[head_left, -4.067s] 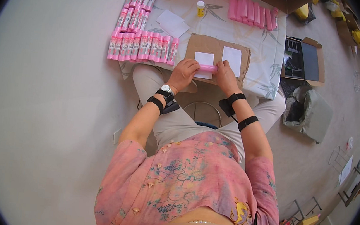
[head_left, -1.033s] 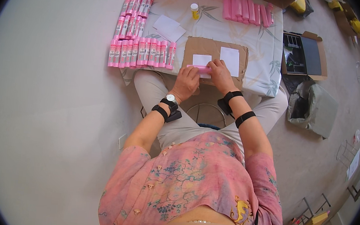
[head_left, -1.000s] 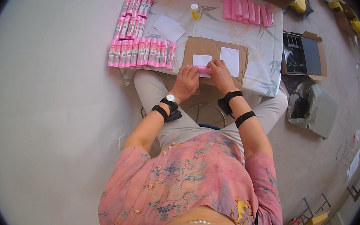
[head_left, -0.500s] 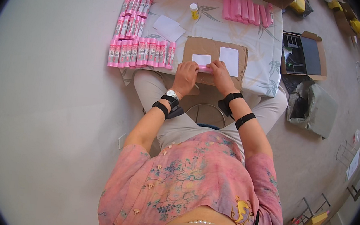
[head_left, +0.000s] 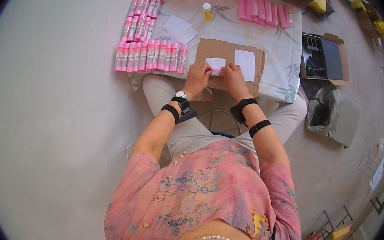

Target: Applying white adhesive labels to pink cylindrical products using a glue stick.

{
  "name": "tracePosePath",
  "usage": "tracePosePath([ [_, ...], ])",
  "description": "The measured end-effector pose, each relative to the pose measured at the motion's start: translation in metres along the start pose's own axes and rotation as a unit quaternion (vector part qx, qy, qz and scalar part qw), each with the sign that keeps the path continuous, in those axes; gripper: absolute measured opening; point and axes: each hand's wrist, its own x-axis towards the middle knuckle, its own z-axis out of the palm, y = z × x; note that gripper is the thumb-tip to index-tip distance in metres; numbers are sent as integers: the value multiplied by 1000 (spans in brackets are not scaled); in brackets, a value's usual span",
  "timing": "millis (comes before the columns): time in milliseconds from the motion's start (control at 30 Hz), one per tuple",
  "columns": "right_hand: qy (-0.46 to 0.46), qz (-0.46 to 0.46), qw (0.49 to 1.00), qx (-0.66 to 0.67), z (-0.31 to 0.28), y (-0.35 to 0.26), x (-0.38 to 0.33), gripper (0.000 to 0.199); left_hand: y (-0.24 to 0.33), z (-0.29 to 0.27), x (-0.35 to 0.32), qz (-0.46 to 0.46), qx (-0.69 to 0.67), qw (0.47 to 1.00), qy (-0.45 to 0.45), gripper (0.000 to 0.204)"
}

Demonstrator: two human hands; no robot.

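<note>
Pinching tube (head_left: 215,70) at left end: left hand (head_left: 197,79), nearly closed, left forearm (head_left: 156,134) slanting in from near left. Tube lies crosswise over cardboard (head_left: 245,86), white sheet (head_left: 215,62) on far side. Right hand (head_left: 234,82), nearly closed, grips right end, right forearm (head_left: 268,142) from near right.

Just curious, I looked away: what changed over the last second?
The left hand has shifted slightly forward, holding the pink tube by its left end, and more white shows along it. The right hand barely moved, on the other end. The cardboard sheet, right-hand white paper and white-capped yellow bottle stayed put.
</note>
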Motion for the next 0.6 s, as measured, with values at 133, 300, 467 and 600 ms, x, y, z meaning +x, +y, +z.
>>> tracePosePath([
  [133,-3,23,1000,2,-1,-4,5,17,-12,-4,6,-66,-122,990,-8,15],
  [300,-42,77,996,-25,-7,-10,15,13,-31,-7,9,-143,-200,968,-55,12],
  [467,-61,107,992,-7,-6,-6,20,14,-29,-10,15,-137,-154,978,-24,7],
  [600,-59,115,992,-7,-4,-5,20,14,-13,-18,13,-63,14,992,104,19],
])
